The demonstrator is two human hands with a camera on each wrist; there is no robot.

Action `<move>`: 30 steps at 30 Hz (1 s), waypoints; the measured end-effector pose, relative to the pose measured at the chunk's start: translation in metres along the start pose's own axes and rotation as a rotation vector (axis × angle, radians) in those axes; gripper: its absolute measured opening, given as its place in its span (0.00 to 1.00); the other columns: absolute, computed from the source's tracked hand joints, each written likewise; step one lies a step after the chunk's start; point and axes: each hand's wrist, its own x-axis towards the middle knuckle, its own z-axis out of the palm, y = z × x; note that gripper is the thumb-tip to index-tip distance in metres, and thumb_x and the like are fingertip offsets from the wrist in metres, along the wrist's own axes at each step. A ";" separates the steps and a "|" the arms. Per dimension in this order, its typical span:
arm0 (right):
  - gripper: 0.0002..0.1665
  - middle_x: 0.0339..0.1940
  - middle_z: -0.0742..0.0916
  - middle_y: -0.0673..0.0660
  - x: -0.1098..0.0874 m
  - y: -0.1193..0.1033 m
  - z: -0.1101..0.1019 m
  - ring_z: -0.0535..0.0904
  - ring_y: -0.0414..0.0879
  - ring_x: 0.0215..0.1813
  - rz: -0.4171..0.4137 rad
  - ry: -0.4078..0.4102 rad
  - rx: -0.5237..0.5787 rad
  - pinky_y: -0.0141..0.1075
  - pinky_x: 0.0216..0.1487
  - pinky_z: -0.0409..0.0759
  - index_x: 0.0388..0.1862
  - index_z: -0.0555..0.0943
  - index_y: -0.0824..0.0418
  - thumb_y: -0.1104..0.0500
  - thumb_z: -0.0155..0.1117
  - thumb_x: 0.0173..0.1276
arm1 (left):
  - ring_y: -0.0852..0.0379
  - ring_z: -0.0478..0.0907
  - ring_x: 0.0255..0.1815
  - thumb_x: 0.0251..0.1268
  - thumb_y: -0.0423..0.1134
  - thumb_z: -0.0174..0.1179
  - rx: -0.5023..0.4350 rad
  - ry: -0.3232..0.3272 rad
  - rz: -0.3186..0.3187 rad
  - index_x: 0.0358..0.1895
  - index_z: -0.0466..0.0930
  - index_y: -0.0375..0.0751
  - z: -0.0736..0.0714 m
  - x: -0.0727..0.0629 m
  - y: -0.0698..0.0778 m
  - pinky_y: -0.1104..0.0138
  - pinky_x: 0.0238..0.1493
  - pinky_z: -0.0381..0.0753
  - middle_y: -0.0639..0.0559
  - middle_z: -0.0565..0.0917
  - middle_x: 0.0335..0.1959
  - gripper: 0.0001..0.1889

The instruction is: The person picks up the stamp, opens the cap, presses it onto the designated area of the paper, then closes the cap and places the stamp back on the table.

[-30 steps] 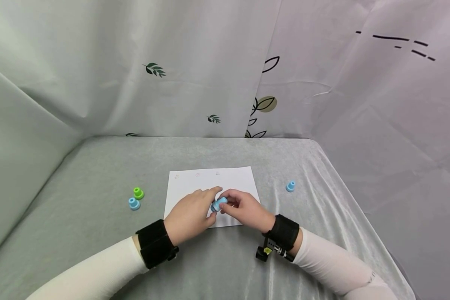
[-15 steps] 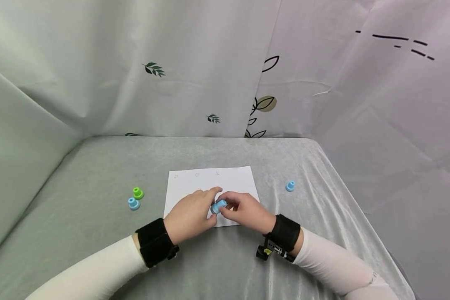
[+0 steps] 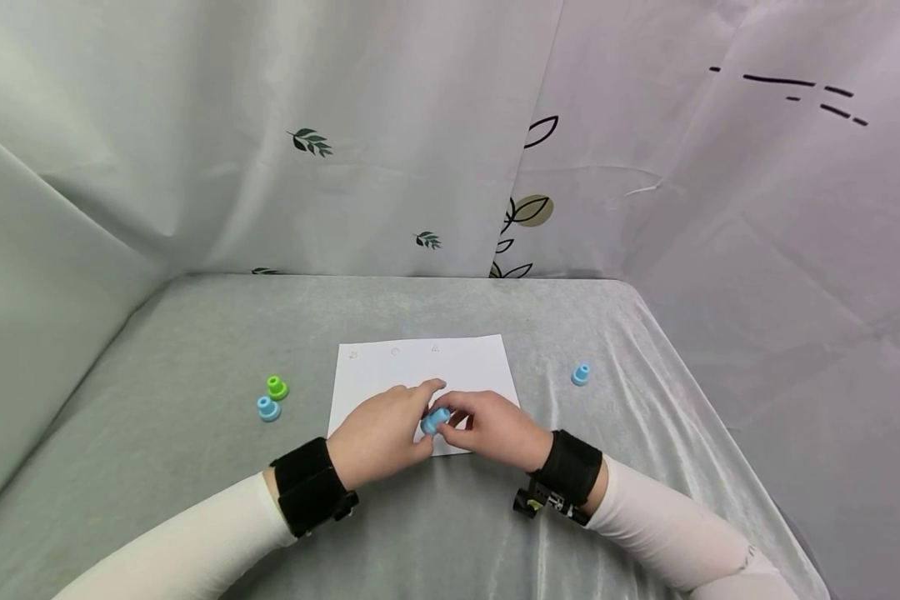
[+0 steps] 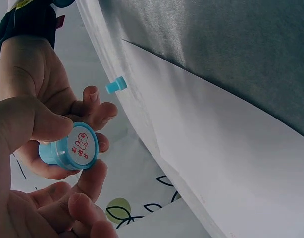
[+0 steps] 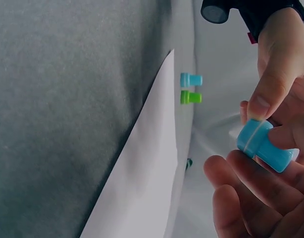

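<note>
A light blue toy stamp (image 3: 435,422) is held between both hands over a white sheet of paper (image 3: 375,372). My left hand (image 3: 381,435) pinches its wide base between thumb and fingers. My right hand (image 3: 501,427) grips the narrower handle end from the other side. The left wrist view shows the stamp's round face (image 4: 82,147), which bears a small red cartoon figure and red characters. Seen from the right wrist, the stamp's side (image 5: 266,144) lies tilted among the fingertips, with a pale seam round its base.
Three faint small prints (image 3: 395,352) run along the paper's far edge. Left of the paper, a green stamp (image 3: 277,388) and a blue stamp (image 3: 267,408) stand close together. Another blue stamp (image 3: 581,375) stands to the right. A grey cloth (image 3: 195,450) covers the table; pale curtains hang behind.
The stamp has tilted between the hands, its handle end swinging a little toward me. My right hand has shifted slightly nearer to me; my left hand stays nearly in place.
</note>
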 end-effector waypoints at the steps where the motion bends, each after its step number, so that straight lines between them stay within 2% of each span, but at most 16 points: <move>1: 0.09 0.39 0.86 0.41 0.000 0.000 0.000 0.81 0.32 0.40 0.010 0.001 0.009 0.30 0.37 0.79 0.48 0.83 0.51 0.61 0.63 0.70 | 0.61 0.73 0.29 0.57 0.42 0.67 -0.002 0.000 0.004 0.63 0.72 0.41 0.000 0.000 0.000 0.68 0.31 0.74 0.61 0.76 0.26 0.29; 5: 0.09 0.38 0.85 0.42 0.001 0.000 0.002 0.81 0.34 0.40 0.061 0.006 0.070 0.31 0.37 0.79 0.48 0.81 0.53 0.60 0.65 0.70 | 0.61 0.74 0.30 0.56 0.40 0.67 -0.003 -0.009 0.012 0.64 0.71 0.42 0.001 -0.001 -0.001 0.67 0.32 0.75 0.60 0.78 0.29 0.30; 10: 0.11 0.35 0.87 0.46 0.001 0.001 0.005 0.82 0.37 0.36 0.102 0.012 0.162 0.31 0.33 0.76 0.46 0.73 0.55 0.61 0.66 0.69 | 0.63 0.69 0.25 0.55 0.40 0.66 0.024 -0.029 0.003 0.69 0.69 0.42 0.001 -0.001 -0.001 0.69 0.26 0.70 0.62 0.73 0.24 0.35; 15: 0.16 0.29 0.86 0.47 0.002 0.003 0.009 0.76 0.38 0.28 0.127 0.044 0.182 0.29 0.30 0.71 0.43 0.67 0.56 0.60 0.68 0.69 | 0.64 0.64 0.22 0.54 0.38 0.64 0.035 -0.020 -0.008 0.71 0.69 0.46 0.001 -0.003 -0.003 0.71 0.23 0.66 0.62 0.69 0.23 0.36; 18: 0.17 0.27 0.83 0.47 0.002 0.003 0.010 0.76 0.38 0.28 0.153 0.062 0.207 0.28 0.30 0.71 0.39 0.66 0.58 0.59 0.68 0.69 | 0.64 0.64 0.21 0.55 0.39 0.64 0.042 -0.022 -0.021 0.71 0.69 0.48 0.001 -0.005 -0.004 0.71 0.22 0.65 0.62 0.69 0.23 0.35; 25: 0.23 0.29 0.86 0.51 0.004 0.001 0.011 0.84 0.44 0.36 0.179 0.051 0.290 0.30 0.26 0.64 0.28 0.60 0.60 0.55 0.65 0.71 | 0.64 0.68 0.27 0.59 0.41 0.66 0.014 -0.027 -0.028 0.58 0.78 0.51 0.001 -0.009 -0.006 0.70 0.27 0.69 0.60 0.77 0.29 0.21; 30: 0.20 0.35 0.88 0.54 0.007 0.001 0.013 0.84 0.43 0.40 0.163 0.041 0.300 0.30 0.31 0.71 0.27 0.65 0.58 0.55 0.65 0.71 | 0.66 0.70 0.28 0.60 0.42 0.69 -0.021 -0.028 -0.052 0.48 0.76 0.55 -0.002 -0.012 -0.010 0.71 0.28 0.70 0.63 0.79 0.30 0.15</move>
